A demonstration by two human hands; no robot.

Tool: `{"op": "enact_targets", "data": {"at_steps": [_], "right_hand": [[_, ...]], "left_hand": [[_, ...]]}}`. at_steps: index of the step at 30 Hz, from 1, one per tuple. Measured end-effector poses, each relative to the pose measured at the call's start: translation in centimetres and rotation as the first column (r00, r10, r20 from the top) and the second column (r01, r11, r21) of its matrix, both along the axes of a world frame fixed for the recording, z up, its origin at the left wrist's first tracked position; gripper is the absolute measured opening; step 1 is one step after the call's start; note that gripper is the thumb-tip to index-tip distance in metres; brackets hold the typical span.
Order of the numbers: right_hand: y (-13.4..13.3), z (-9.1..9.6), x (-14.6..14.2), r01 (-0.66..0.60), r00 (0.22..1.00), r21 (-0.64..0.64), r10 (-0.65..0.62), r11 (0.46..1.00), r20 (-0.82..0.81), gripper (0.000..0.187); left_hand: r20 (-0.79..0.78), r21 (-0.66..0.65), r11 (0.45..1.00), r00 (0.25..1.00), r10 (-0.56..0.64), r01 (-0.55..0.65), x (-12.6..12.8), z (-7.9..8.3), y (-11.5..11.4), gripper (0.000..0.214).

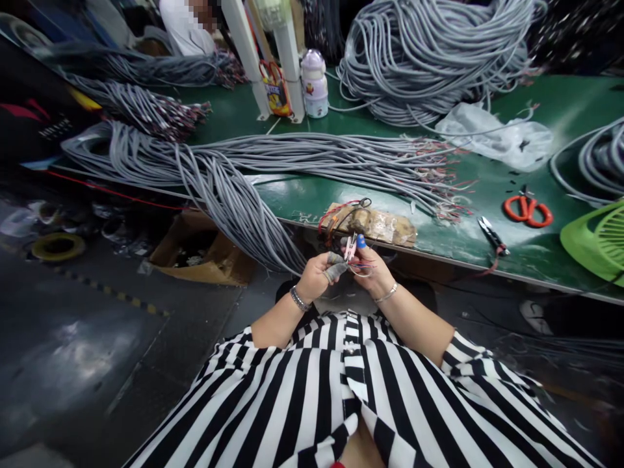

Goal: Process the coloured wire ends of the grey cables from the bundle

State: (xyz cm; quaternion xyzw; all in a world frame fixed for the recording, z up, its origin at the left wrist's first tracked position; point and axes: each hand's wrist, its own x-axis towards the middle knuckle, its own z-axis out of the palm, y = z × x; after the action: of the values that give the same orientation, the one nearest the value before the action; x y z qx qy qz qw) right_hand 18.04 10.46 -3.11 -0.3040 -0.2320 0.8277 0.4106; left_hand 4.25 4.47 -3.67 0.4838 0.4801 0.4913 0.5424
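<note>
head view | smooth grey cables (312, 153), glossy green surface (297, 195) | left grip (316, 274) and right grip (377, 272) nearly closed, pinching small blocky pale-pink piece (350, 250) beside thin red-blue wires (363, 265)

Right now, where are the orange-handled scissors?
The scissors lie on the green table at the right of the head view, between the snips and the slotted green plastic piece.

A lilac-and-white bottle (315, 88) stands beside a white post (289, 58) on the green tabletop (578, 107); an open cardboard box (205, 275) and yellow coil (49, 255) lie below.
</note>
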Motion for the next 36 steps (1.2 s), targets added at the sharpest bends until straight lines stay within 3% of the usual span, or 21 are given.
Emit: {"op": "enact_targets", "data": {"at_steps": [10, 19, 23, 25, 28, 30, 33, 36], "right_hand": [[-0.3, -1.6, -0.1, 0.005, 1.0, -0.044, -0.006, 0.999, -0.026, 0.054], [-1.2, -2.5, 1.9, -0.095, 0.994, -0.068, 0.092, 0.993, -0.057, 0.048], [-2.2, -3.1, 2.7, -0.166, 0.986, 0.034, 0.166, 0.985, 0.014, 0.034], [-2.8, -3.0, 3.4, -0.266, 0.964, 0.141, 0.267, 0.954, 0.014, 0.036], [-3.8, -2.3, 4.3, -0.459, 0.883, 0.266, 0.468, 0.848, 0.03, 0.058], [-4.6, -1.9, 4.5, -0.51, 0.856, 0.322, 0.506, 0.798, 0.103, 0.066], [-5.7, -1.6, 3.9, -0.443, 0.893, 0.406, 0.358, 0.799, 0.271, 0.065], [-6.5, -1.4, 3.2, -0.338, 0.89, 0.521, 0.085, 0.784, 0.448, 0.034]], "left_hand": [[0.012, -0.007, 1.0, 1.0, -0.009, 0.009, -0.3, -0.8, -0.6, 0.043], [0.018, -0.048, 0.997, 0.998, -0.052, 0.053, -1.8, -0.7, -5.5, 0.041], [-0.035, -0.046, 0.999, 0.999, -0.007, 0.006, -2.4, -0.5, -7.2, 0.039], [-0.053, -0.047, 0.997, 0.997, 0.056, -0.059, -2.5, -0.5, -7.5, 0.038], [-0.064, -0.028, 0.986, 0.985, 0.162, -0.164, -2.5, -0.5, -7.3, 0.037], [-0.077, -0.001, 0.978, 0.975, 0.207, -0.207, -2.2, -0.5, -7.0, 0.036], [-0.122, 0.047, 0.972, 0.965, 0.233, -0.229, -1.6, -0.6, -6.7, 0.032], [-0.168, 0.098, 0.974, 0.961, 0.219, -0.205, -1.0, -0.8, -6.4, 0.029]]}}
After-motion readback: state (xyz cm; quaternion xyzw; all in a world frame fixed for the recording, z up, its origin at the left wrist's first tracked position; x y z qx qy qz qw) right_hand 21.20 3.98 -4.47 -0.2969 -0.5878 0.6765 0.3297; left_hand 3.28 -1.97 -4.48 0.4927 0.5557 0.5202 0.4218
